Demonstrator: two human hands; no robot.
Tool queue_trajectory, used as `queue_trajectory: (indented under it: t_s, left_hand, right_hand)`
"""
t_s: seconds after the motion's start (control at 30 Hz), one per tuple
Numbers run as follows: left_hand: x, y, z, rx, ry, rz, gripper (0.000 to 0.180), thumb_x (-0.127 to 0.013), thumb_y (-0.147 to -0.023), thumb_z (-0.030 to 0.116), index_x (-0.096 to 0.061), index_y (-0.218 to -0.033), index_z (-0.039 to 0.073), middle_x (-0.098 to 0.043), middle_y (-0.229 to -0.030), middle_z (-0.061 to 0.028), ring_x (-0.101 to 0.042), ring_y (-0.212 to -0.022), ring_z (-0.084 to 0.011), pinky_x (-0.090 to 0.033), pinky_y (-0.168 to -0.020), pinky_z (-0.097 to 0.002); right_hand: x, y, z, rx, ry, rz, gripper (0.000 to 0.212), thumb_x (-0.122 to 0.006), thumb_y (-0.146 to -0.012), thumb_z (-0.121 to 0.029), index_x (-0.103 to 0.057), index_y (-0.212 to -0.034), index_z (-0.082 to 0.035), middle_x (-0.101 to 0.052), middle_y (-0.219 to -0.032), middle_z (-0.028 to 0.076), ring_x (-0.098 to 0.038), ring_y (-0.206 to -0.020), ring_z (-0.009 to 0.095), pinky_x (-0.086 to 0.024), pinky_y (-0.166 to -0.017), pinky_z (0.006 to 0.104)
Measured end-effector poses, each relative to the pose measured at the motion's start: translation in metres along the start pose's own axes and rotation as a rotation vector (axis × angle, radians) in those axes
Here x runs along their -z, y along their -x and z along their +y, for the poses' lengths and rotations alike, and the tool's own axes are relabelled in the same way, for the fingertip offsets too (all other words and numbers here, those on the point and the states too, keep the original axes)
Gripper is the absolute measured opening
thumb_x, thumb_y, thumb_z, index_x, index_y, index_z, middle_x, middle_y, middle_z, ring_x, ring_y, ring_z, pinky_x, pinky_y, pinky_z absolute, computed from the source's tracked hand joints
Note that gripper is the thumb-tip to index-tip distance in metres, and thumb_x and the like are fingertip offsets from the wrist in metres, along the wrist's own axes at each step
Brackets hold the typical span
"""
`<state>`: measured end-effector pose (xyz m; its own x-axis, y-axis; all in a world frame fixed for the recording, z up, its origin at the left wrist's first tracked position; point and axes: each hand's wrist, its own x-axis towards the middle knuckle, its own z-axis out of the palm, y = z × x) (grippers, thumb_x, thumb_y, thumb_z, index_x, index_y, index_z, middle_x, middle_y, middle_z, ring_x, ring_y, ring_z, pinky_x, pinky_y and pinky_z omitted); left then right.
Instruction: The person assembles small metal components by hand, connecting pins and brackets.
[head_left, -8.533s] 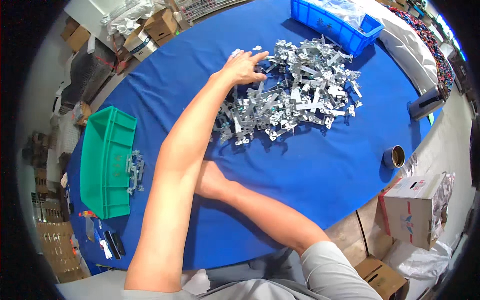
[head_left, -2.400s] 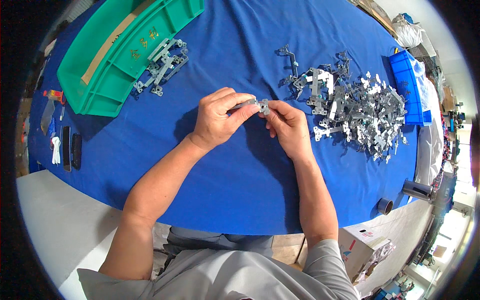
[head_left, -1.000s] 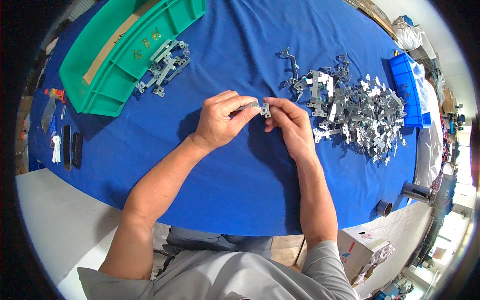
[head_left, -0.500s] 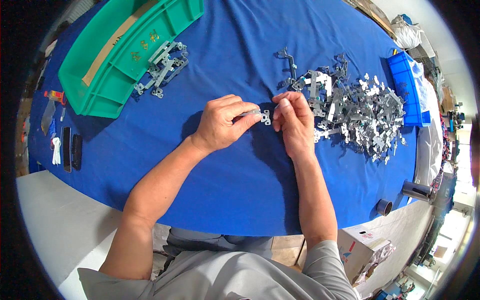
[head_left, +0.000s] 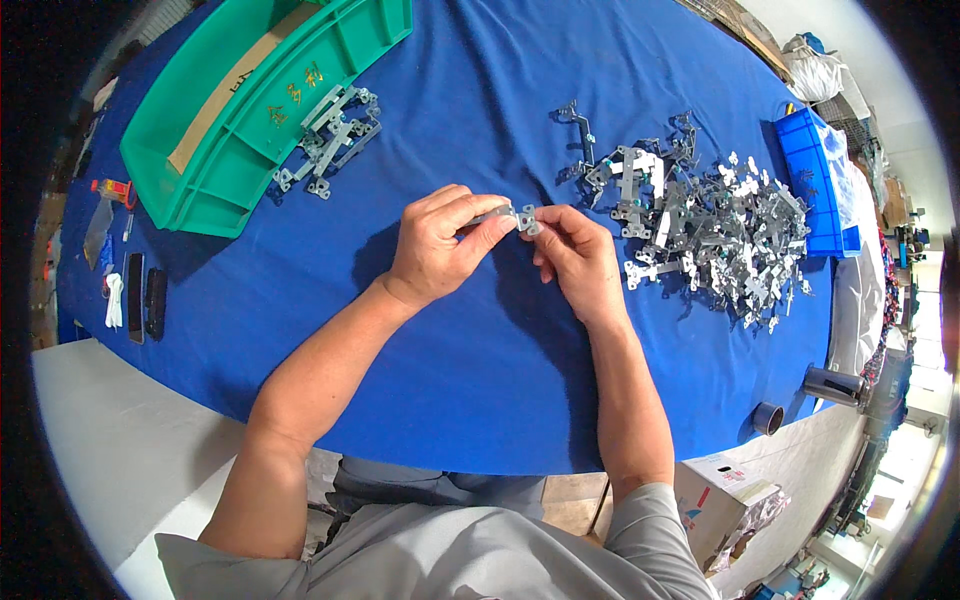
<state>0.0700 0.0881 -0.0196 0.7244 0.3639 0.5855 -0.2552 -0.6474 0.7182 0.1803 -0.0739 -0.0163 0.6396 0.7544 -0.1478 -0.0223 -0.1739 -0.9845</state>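
Note:
Between my two hands, above the blue cloth, is a small metal bracket (head_left: 527,219) with holes in its flared end. My left hand (head_left: 440,240) pinches its bar between thumb and forefinger and hides much of it. The thumb and forefinger of my right hand (head_left: 575,255) close on the flared end. To the right of my right hand lies a large pile of similar metal brackets (head_left: 740,235). A smaller group of brackets (head_left: 335,135) rests beside the green bin at the upper left.
A green plastic bin (head_left: 230,150) stands at the upper left. A blue crate (head_left: 815,185) sits at the right edge of the blue cloth (head_left: 430,370). Two dark oblong items (head_left: 145,297) lie at the left. Dark cylinders (head_left: 768,416) are near the lower right edge.
My right hand has moved left and its thumb and forefinger now close on the bracket's flared end. My left hand keeps its pinch, shifted slightly left.

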Motion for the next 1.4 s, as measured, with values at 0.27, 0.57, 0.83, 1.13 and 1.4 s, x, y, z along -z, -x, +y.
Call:
queue_trajectory:
  t_s: [0.27,0.57,0.83,1.13,1.4]
  left_hand:
    - [-0.002,0.000,-0.001,0.027,0.025,-0.041,0.015,-0.077,-0.084,0.010,-0.074,-0.095,0.000,-0.063,-0.071,-0.0078,-0.057,-0.059,-0.0156,-0.044,-0.054,-0.0303]
    - [-0.003,0.002,-0.002,-0.028,-0.005,-0.125,0.015,-0.077,-0.084,0.011,-0.074,-0.094,0.001,-0.064,-0.071,-0.0079,-0.057,-0.060,-0.0173,-0.045,-0.054,-0.0310]
    - [-0.001,0.001,0.001,-0.022,0.000,-0.097,0.015,-0.077,-0.084,0.010,-0.074,-0.094,0.000,-0.064,-0.071,-0.0081,-0.058,-0.060,-0.0174,-0.045,-0.055,-0.0306]
    - [0.000,0.002,-0.001,0.021,0.010,-0.010,0.016,-0.077,-0.085,0.010,-0.073,-0.098,0.000,-0.064,-0.072,-0.0072,-0.058,-0.060,-0.0149,-0.045,-0.055,-0.0288]
    - [-0.002,0.000,0.000,0.026,0.014,-0.056,0.019,-0.077,-0.085,0.011,-0.074,-0.099,0.000,-0.063,-0.071,-0.0080,-0.057,-0.059,-0.0163,-0.045,-0.054,-0.0306]
  right_hand:
    - [0.002,-0.001,0.003,0.041,-0.079,0.005,0.017,-0.058,-0.101,-0.010,-0.066,-0.110,0.002,-0.064,-0.086,0.003,-0.059,-0.071,0.008,-0.052,-0.062,0.0247]
    - [0.005,-0.004,0.008,0.098,-0.125,-0.067,0.020,-0.057,-0.102,-0.013,-0.064,-0.114,0.001,-0.064,-0.090,0.004,-0.059,-0.074,0.009,-0.053,-0.068,0.0255]
    - [0.005,-0.004,0.006,0.117,-0.425,0.145,0.014,-0.058,-0.102,-0.015,-0.065,-0.105,-0.003,-0.065,-0.089,0.003,-0.055,-0.067,0.006,-0.045,-0.056,0.0214]
    - [0.002,0.000,-0.001,-0.032,-0.021,0.006,0.018,-0.061,-0.100,-0.012,-0.068,-0.110,0.001,-0.067,-0.082,0.000,-0.055,-0.064,0.005,-0.043,-0.053,0.0203]
    - [0.001,-0.002,0.003,0.044,-0.109,0.022,0.020,-0.058,-0.101,-0.011,-0.067,-0.113,0.002,-0.064,-0.082,0.002,-0.058,-0.071,0.007,-0.050,-0.061,0.0239]
